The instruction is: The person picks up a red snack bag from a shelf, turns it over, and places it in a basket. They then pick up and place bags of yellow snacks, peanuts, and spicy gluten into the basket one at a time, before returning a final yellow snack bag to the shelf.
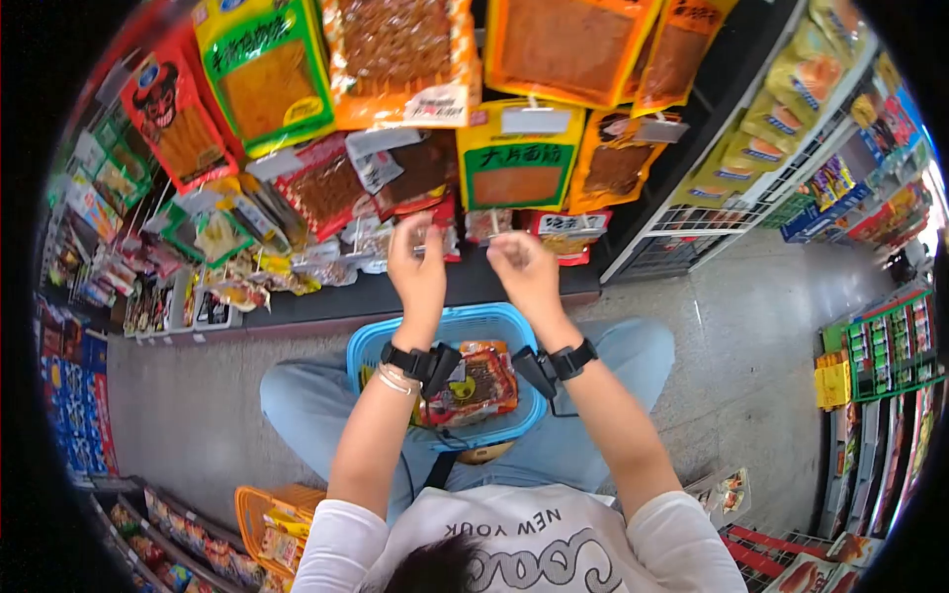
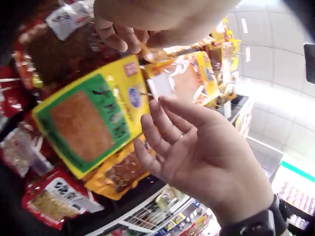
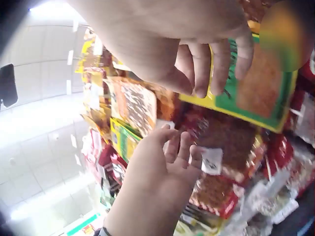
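In the head view, the left hand (image 1: pixel 417 277) is raised before hanging snack packets, its fingers loosely curved and empty. Beside it the right hand (image 1: pixel 532 287) has bent fingers and nothing visible in them. A yellow-green packet (image 1: pixel 516 156) hangs just above both. The left wrist view has the right hand (image 2: pixel 199 147) overlapping the edge of that yellow-green packet (image 2: pixel 83 123), fingertips near its hook; the left hand (image 2: pixel 162 22) is at the top. Seen from the right wrist, the left hand (image 3: pixel 157 172) is near a dark red packet (image 3: pixel 224 142), contact unclear, below the right hand (image 3: pixel 182 44).
A blue basket (image 1: pixel 529 326) holding packets stands between the person's legs. An orange basket (image 1: pixel 247 514) is at the lower left. More packets hang at left and above; a white wire rack (image 1: pixel 682 232) stands at right, with green-framed shelving (image 1: pixel 895 341) beyond.
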`<move>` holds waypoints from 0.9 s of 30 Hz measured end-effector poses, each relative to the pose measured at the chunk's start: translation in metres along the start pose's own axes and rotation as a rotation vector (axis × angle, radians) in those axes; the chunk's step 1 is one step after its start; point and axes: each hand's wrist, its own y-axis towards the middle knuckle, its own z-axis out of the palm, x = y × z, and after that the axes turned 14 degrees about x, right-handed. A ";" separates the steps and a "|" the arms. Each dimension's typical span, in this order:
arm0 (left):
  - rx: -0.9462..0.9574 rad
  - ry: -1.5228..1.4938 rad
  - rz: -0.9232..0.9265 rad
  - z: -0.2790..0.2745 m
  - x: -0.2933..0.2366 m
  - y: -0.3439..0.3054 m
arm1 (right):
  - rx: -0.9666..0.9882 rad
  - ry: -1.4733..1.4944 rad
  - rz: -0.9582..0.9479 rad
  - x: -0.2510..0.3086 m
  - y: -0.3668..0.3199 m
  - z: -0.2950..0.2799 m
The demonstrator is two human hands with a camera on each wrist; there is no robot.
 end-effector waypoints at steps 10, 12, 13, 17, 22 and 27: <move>0.098 0.255 -0.737 -0.072 0.211 -0.210 | 0.337 -0.252 0.564 -0.196 -0.119 0.104; 0.190 0.349 -0.973 -0.078 0.246 -0.246 | 0.329 -0.247 0.651 -0.260 -0.148 0.114; 0.218 0.335 -1.054 -0.081 0.253 -0.257 | 0.486 -0.417 0.646 -0.261 -0.149 0.108; 0.380 0.326 -1.275 -0.086 0.304 -0.299 | 0.464 -0.201 0.936 -0.288 -0.174 0.103; 0.643 0.097 -1.534 -0.069 0.273 -0.293 | 0.248 0.222 1.254 -0.272 -0.173 0.098; 0.651 0.279 -1.570 -0.057 0.314 -0.349 | 0.186 0.115 1.276 -0.294 -0.186 0.090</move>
